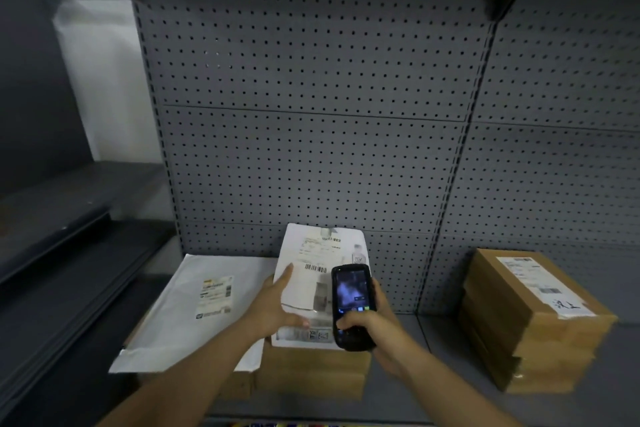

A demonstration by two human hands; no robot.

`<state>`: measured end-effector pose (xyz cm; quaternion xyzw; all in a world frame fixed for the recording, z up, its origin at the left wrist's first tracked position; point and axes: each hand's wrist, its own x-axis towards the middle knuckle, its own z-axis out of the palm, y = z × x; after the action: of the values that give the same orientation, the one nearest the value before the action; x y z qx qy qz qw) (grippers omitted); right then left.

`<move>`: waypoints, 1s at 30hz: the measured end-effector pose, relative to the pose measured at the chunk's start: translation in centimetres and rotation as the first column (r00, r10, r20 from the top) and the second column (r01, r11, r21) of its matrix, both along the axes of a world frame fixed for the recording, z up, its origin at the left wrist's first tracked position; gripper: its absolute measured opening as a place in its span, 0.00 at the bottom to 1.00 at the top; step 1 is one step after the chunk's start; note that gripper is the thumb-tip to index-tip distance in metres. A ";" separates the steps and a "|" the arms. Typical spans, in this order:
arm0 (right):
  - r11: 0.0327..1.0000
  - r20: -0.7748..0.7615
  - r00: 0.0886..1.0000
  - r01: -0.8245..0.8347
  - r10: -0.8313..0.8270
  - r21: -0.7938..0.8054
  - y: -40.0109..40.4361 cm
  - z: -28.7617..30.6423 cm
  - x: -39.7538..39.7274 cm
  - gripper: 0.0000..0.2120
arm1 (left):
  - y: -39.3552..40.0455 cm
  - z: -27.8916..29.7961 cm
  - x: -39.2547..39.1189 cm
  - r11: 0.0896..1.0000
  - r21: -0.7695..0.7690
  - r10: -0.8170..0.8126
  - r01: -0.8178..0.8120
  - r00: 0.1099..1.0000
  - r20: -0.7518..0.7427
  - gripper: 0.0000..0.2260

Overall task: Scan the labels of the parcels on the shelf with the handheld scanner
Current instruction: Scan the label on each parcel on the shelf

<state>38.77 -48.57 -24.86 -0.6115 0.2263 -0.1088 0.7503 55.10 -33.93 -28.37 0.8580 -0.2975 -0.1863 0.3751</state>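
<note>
While the right hand [372, 324] curls round the black handheld scanner with the lit screen [350, 305], thumb laid on the lower keys and fingers wrapped behind the casing, the device stands tilted over the parcel in hand; it looks rigid and compact, best held low on its body as now, so the screen and the scanning end stay uncovered. Just left of it, the left hand [277, 305] holds the flat white paper-wrapped parcel [311, 274] at its near left edge, fingers stretched along the side and thumb pressed on the front face, propping it tilted up on the stack of brown cardboard boxes [311, 374]. That parcel looks light and rather floppy, likely to bend or slide if gripped only by a corner, so a hold along the edge, clear of the barcode label [316, 268], suits it. Further left, a white padded mailer with a printed label [194, 308] lies flat, soft and probably slippery. To the right, well apart, stands a second stack of brown cartons with a white label on top [530, 319], stiffer and likely heavier. Behind all stands the grey perforated shelf back [311, 114]
</note>
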 end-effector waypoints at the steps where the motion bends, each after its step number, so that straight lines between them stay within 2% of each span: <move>1: 1.000 0.001 1.000 0.002 -0.002 0.011 0.4 0.2 0.0 0.49 | 0.2 -0.4 -0.1 0.999 -0.036 0.017 -0.017 1.000 0.004 0.58; 8: 0.996 0.112 0.993 -0.046 0.038 0.070 2.7 2.4 -0.8 0.37 | 1.1 -1.2 -1.8 0.982 -0.190 0.025 0.003 0.989 0.149 0.56; 12: 0.989 0.127 0.985 -0.126 0.115 0.082 3.5 3.1 -2.3 0.31 | 1.6 -1.7 -2.5 0.976 -0.218 0.060 -0.002 0.963 0.264 0.55; 18: 0.967 0.130 0.975 -0.201 0.182 0.155 4.7 3.4 -4.5 0.35 | 3.0 -1.8 -4.5 0.961 -0.274 0.083 0.029 0.917 0.390 0.51; 22: 0.953 0.137 0.970 -0.228 0.203 0.200 5.8 3.5 -5.4 0.27 | 3.3 -2.6 -5.3 0.966 -0.257 0.106 0.019 0.880 0.464 0.56; 25: 0.944 0.139 0.965 -0.248 0.222 0.220 6.1 3.6 -6.0 0.28 | 3.1 -2.8 -5.7 0.977 -0.213 0.137 -0.026 0.837 0.529 0.57; 27: 0.941 0.144 0.963 -0.255 0.227 0.223 6.3 3.7 -6.2 0.31 | 3.1 -2.7 -5.9 0.975 -0.217 0.152 -0.045 0.846 0.511 0.55; 30: 0.936 0.156 0.959 -0.268 0.237 0.229 6.5 3.8 -6.5 0.32 | 3.5 -2.5 -6.0 0.959 -0.279 0.133 -0.037 0.934 0.333 0.46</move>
<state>32.28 -42.09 -21.05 -0.5287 0.1097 -0.0207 0.8414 49.08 -30.43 -30.90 0.8307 -0.3438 0.0270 0.4371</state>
